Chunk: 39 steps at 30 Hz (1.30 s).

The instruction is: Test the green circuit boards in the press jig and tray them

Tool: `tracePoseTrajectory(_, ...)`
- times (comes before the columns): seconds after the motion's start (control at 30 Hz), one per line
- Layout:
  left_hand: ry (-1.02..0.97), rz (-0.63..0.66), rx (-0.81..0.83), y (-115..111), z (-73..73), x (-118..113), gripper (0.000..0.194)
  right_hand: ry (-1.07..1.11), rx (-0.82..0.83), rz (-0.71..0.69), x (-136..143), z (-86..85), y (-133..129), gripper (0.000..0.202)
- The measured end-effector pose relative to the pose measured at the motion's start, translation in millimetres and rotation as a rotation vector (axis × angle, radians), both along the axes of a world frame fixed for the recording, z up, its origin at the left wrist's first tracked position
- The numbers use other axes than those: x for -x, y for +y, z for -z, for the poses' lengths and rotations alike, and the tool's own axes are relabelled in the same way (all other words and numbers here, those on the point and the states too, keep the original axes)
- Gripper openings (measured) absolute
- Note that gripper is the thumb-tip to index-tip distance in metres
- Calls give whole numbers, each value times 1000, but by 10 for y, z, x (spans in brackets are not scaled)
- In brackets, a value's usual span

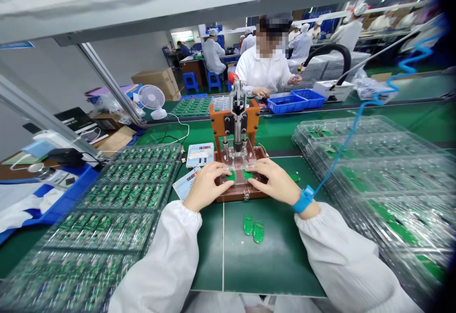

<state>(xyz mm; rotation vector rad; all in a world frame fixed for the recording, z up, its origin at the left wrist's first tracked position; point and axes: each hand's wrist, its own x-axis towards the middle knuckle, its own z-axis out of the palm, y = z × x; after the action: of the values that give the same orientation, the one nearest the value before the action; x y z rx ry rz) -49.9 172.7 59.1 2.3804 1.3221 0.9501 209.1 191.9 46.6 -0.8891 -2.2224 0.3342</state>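
A toggle-clamp press fixture [237, 113] with an orange frame stands on a brown base in front of me. My left hand [208, 184] reaches its left side, thumb and fingers closed on the edge of a small green circuit board [231, 175]. At the right side, my right hand [278, 181] pinches another green circuit board [247, 175] the same way. Both boards lie at the clear plate of the fixture, under the raised clamp. A blue wrist strap [304, 200] with a coiled cord circles my right wrist. Two loose green circuit boards [253, 228] rest on the mat nearer to me.
Clear trays [142, 208] full of boards lie at left; stacked clear trays [370, 175] stand at right. Two small display meters [200, 154] sit left of the fixture. Beyond are a white fan [152, 98], blue bins [288, 103] and a co-worker [265, 68].
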Motion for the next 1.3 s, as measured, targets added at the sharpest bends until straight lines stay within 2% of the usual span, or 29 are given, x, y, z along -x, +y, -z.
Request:
tracePoseTrajectory(0.23, -54, 24, -11, -21, 29, -12, 14, 23, -7, -17, -3, 94, 34, 25)
tracePoseTrajectory(0.47, -83, 20, -89, -33, 99, -64, 11, 48, -17, -6, 7, 169, 27, 27)
tracePoseTrajectory(1.03, -79, -137, -272, -192, 234, -263, 11, 65, -82, 40, 49, 156, -43, 22)
tracePoseTrajectory(1.1, -90, -84, -315, -239, 227, -308, 10, 80, -72, 36, 47, 163, -48, 22)
tracePoseTrajectory(1.2, -58, 90, -360, -324, 243, -412, 11, 117, -56, 34, 31, 187, -53, 22)
tracePoseTrajectory(1.3, -2, 253, -356, -388, 303, -530, 11, 224, -62, 106, 8, 160, -37, 22)
